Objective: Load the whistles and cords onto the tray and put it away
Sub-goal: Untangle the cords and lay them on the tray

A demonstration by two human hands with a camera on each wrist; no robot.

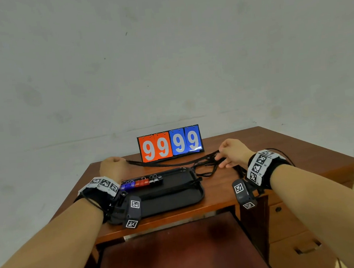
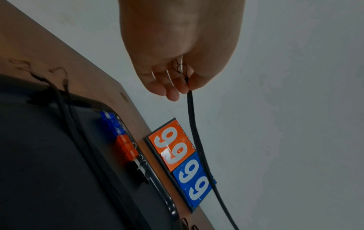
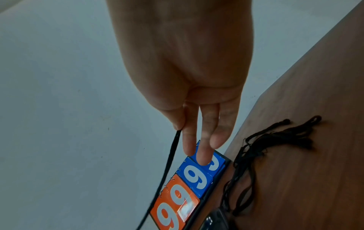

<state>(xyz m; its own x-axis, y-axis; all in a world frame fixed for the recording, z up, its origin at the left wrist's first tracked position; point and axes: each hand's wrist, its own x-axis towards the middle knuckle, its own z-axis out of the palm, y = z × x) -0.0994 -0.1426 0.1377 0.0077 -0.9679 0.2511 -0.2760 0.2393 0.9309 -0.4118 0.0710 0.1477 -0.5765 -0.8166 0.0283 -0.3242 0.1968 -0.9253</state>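
A black tray [image 1: 176,198] lies on the wooden desk, with blue, red and black whistles [image 1: 141,182] in a row along its far rim [image 2: 126,147]. One black cord [image 1: 169,163] is stretched in the air between my hands, in front of the scoreboard. My left hand [image 1: 113,166] pinches its left end [image 2: 190,96] with curled fingers. My right hand [image 1: 229,153] pinches the other end [image 3: 177,137] between thumb and forefinger, the other fingers straight. A tangle of loose black cords [image 1: 207,166] lies beside the tray's right end [image 3: 275,140]. A cord lies across the tray [image 2: 65,109].
A flip scoreboard [image 1: 170,143] reading 99 99 stands at the desk's back edge against the grey wall. Drawers [image 1: 293,220] sit under the desk on the right. A dark red seat [image 1: 180,253] is below the front edge.
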